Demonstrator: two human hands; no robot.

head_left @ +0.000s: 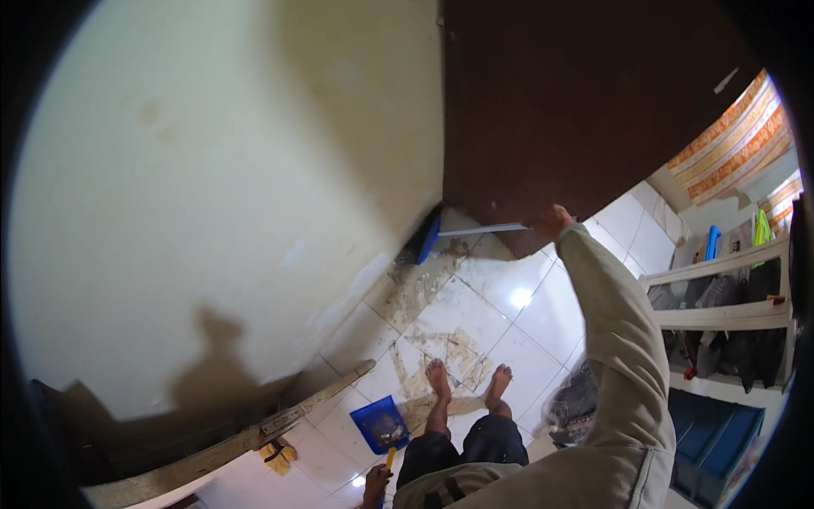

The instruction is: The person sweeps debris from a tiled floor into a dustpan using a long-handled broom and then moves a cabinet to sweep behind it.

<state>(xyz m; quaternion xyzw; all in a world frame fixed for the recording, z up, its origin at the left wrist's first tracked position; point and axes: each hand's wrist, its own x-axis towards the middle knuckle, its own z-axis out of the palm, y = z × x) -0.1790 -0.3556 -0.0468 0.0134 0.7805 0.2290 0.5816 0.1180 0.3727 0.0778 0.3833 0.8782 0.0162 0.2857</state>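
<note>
My right hand (553, 220) reaches far forward, its fingers wrapped round the white handle of a broom (483, 229). The blue broom head (430, 243) with dark bristles is in the corner where the pale wall meets a dark brown panel. Low by my left leg, my left hand (376, 485) is closed round a yellow handle (391, 458). Just beyond it a blue dustpan (366, 418) rests near the floor with some debris in it; the yellow handle appears to be its own. Brown dirt patches (462, 352) mark the white tiles before my bare feet.
A dark brown door-like panel (585, 102) fills the upper right. The pale wall (212, 170) covers the left. A wooden plank (318, 394) and yellow footwear (278, 456) are at lower left. A white shelf (721, 318), teal box (716, 441) and plastic-wrapped bundle (572, 403) stand right.
</note>
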